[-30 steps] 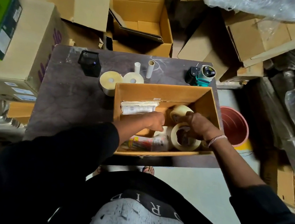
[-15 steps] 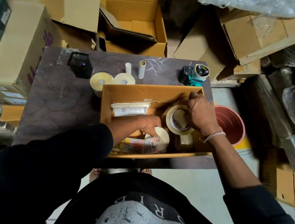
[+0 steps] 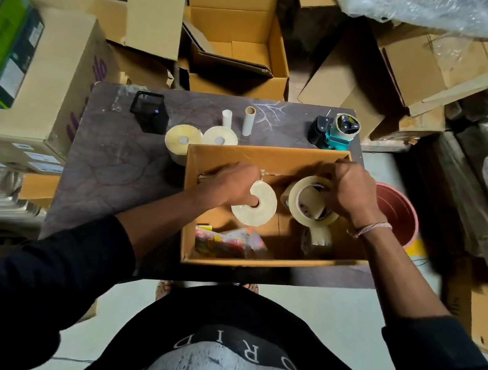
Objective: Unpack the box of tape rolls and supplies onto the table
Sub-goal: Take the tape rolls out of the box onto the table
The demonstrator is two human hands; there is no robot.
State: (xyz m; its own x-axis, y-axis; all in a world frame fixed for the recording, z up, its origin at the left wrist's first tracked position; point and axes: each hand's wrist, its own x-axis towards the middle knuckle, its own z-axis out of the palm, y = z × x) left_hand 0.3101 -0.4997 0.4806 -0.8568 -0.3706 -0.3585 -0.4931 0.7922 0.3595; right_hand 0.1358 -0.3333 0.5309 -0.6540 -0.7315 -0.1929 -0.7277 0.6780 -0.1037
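Note:
An open cardboard box [image 3: 258, 158] sits on the dark table [image 3: 110, 175]. My left hand [image 3: 230, 185] holds a thick cream tape roll [image 3: 261, 205] above the box, a finger through its core. My right hand [image 3: 350, 192] grips a clear tape roll [image 3: 303, 196] by its rim, lifted over the box's right side. Another clear roll [image 3: 318, 239] and a colourful plastic packet [image 3: 227, 242] lie on the box floor. Two cream rolls [image 3: 182, 142] [image 3: 220, 138] stand on the table behind the box.
A black holder [image 3: 150, 112], two small tubes [image 3: 227, 118] [image 3: 248, 120] and a teal tape dispenser [image 3: 335, 131] stand along the table's far edge. A red bucket [image 3: 397, 214] is right of the table. Cardboard cartons [image 3: 238, 41] crowd the floor behind and beside it.
Both hands rose out of the box. My left hand took up the cream roll and lifted it; my right hand raised the clear roll higher.

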